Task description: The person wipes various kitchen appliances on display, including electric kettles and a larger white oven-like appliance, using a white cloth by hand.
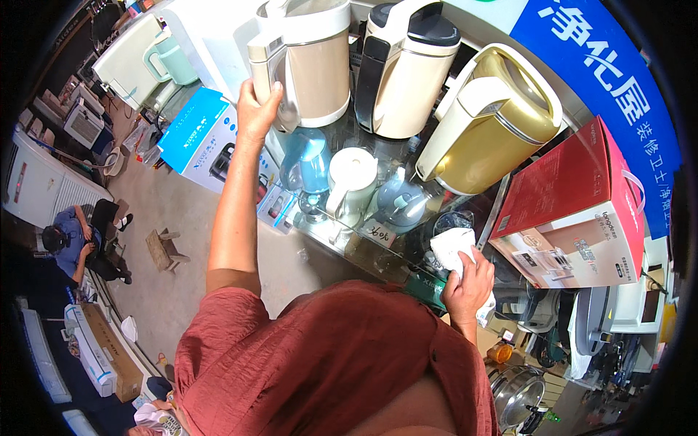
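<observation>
My left hand [259, 109] is closed around the lower part of the handle of a beige soy milk maker [318, 76], its fingers partly hidden behind the handle. This machine stands at the left end of a row on the glass counter. A cream one with a black lid [411, 83] is in the middle, and a gold one [498, 142] is on the right. Bunched in my right hand [469, 287] is a white cloth [452, 247], held over the counter's near edge. Through the glass show a white jug [352, 174] and a blue-tinted jug [305, 156].
Right of the row stands a red and white appliance box [582, 211], with a blue sign [611, 73] behind. A blue and white kettle box [207, 134] sits to the left. On the floor is a small wooden stool [166, 248]; a person [76, 240] sits beyond it.
</observation>
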Tool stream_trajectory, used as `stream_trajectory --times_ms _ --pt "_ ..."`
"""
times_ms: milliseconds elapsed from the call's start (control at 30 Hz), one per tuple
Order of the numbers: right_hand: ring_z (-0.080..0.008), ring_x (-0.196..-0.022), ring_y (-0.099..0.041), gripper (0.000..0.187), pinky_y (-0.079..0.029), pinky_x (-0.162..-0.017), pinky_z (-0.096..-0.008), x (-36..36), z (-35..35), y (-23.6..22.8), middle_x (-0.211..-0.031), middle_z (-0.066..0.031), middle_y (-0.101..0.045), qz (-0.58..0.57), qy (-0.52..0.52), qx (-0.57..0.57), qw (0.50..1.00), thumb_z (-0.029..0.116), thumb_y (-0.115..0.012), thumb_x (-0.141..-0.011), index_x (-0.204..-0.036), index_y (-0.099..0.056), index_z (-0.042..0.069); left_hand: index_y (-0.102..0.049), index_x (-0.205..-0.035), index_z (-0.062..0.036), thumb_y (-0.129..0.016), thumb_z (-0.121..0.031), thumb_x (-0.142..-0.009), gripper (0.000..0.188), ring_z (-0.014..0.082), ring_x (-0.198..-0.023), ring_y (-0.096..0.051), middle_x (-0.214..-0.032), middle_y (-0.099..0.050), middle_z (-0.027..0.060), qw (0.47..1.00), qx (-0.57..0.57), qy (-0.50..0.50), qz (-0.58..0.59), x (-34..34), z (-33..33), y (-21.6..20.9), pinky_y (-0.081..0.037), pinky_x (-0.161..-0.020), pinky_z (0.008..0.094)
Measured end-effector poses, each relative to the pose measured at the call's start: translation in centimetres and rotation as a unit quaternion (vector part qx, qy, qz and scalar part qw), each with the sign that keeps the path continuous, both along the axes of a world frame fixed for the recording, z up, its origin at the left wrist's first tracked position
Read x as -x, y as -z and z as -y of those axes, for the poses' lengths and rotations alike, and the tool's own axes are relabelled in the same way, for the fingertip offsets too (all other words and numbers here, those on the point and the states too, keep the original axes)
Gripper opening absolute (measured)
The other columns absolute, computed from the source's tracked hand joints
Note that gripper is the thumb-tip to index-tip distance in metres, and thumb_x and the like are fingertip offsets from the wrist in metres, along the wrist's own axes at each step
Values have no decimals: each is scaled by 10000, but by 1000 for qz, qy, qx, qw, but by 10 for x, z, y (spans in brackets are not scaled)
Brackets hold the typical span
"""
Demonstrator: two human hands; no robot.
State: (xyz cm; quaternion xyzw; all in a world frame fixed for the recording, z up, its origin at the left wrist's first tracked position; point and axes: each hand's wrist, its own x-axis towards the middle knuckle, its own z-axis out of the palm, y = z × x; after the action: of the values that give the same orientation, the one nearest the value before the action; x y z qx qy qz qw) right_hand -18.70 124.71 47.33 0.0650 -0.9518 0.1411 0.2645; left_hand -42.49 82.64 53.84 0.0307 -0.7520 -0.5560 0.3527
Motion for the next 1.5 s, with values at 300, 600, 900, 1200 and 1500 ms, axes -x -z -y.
stream_trajectory --times_ms 300,600,900,1200,1500 --pt "-346 -974 -548 383 -425 -829 -434 0 -1 -1 -1156 -139 -596 -9 -1 2 1000 75 -600 -680 -1061 -636 102 -518 -1248 28 -640 -176 -882 435 234 -1104 -557 -1211 -548 162 953 71 -274 -108 -16 -41 24 -462 -931 343" --pt "-338 -961 -549 387 -430 -809 -428 1 -2 -1 -1166 -135 -595 -19 -11 2 1000 63 -606 -680 -1065 -630 96 -525 -1247 45 -636 -161 -865 448 265 -1101 -549 -1192 -522 175 979 -10 -167 -113 -27 -41 32 -469 -899 362" --pt "-335 -936 -554 405 -435 -789 -427 1 -1 -3 -1156 -132 -597 -19 -11 -4 1000 51 -593 -665 -1066 -624 99 -533 -1258 39 -631 -182 -906 427 220 -1119 -552 -1253 -552 153 973 59 -207 -86 -36 -41 27 -465 -938 343" --pt "-332 -939 -565 457 -452 -778 -434 -1 -7 4 -1150 -123 -605 -22 6 17 1000 50 -652 -593 -1042 -639 132 -513 -1257 45 -670 -185 -871 476 230 -1104 -541 -1229 -544 170 991 -20 -105 -84 -18 -33 42 -456 -927 338" --pt "-339 -1034 -536 509 -452 -846 -448 -2 -2 -1 -1229 -115 -583 38 35 69 996 80 -676 -609 -1116 -643 116 -520 -1284 35 -622 -135 -902 431 253 -1168 -544 -1306 -516 188 991 71 -93 -64 -48 -35 49 -461 -952 355"
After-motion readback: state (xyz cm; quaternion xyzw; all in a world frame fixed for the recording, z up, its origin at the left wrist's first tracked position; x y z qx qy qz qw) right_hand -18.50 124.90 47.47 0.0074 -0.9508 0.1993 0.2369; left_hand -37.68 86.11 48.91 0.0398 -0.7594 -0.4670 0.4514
